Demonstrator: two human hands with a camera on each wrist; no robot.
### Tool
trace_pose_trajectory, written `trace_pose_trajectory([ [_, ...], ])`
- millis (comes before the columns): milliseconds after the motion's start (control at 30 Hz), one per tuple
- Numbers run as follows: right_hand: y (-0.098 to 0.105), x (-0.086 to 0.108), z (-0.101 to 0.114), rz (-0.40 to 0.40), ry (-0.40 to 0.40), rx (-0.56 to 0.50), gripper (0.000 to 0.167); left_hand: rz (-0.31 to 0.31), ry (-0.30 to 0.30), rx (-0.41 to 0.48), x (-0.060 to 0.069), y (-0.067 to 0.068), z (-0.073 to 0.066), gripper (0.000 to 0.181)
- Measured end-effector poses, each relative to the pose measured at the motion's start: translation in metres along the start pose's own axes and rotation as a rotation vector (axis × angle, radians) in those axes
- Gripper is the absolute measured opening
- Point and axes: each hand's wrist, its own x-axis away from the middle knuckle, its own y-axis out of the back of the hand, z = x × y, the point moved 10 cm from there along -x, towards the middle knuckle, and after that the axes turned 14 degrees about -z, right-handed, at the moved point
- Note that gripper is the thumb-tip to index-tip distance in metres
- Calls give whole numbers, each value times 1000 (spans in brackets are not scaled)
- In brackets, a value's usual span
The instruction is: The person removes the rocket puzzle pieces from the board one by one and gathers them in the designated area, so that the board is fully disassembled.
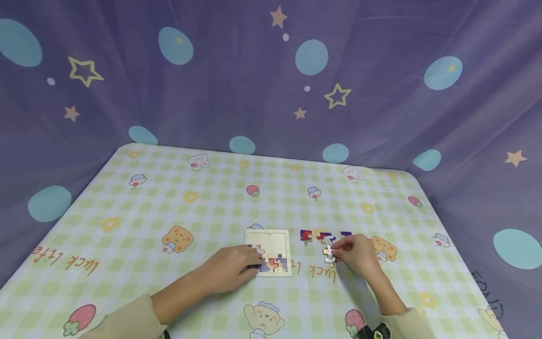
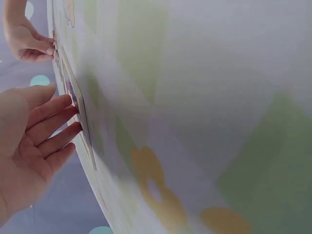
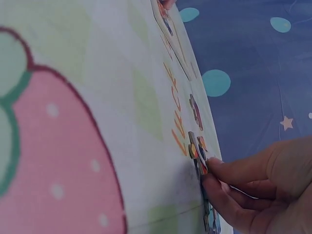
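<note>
Right hand point(image 1: 357, 256) pinches puzzle piece point(image 1: 328, 254) between thumb and fingers, right of wooden tray point(image 1: 273, 241), near loose pieces point(image 1: 306, 236). Left hand point(image 1: 230, 268), loosely spread, touches partly filled tray's left side, gripping nothing.

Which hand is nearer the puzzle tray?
Left. The left hand touches the puzzle tray at its left side; the right hand is apart, right of it, pinching a puzzle piece.

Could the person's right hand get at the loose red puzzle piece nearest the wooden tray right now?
Probably yes: the red piece lies uncovered, not far from the right hand. But finger and thumb already pinch a second piece, so that would likely need putting down first.
</note>
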Motion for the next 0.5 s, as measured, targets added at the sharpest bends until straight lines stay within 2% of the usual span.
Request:
trace_pose_trajectory([
  [167, 1, 1, 3, -9, 13, 14, 5, -38, 60, 49, -3, 2, 5, 17],
  [333, 3, 1, 4, -15, 4, 22, 4, -34, 119, 90, -4, 1, 11, 16],
  [500, 3, 2, 9, -7, 8, -6, 5, -62, 108, 90, 0, 5, 13, 17],
])
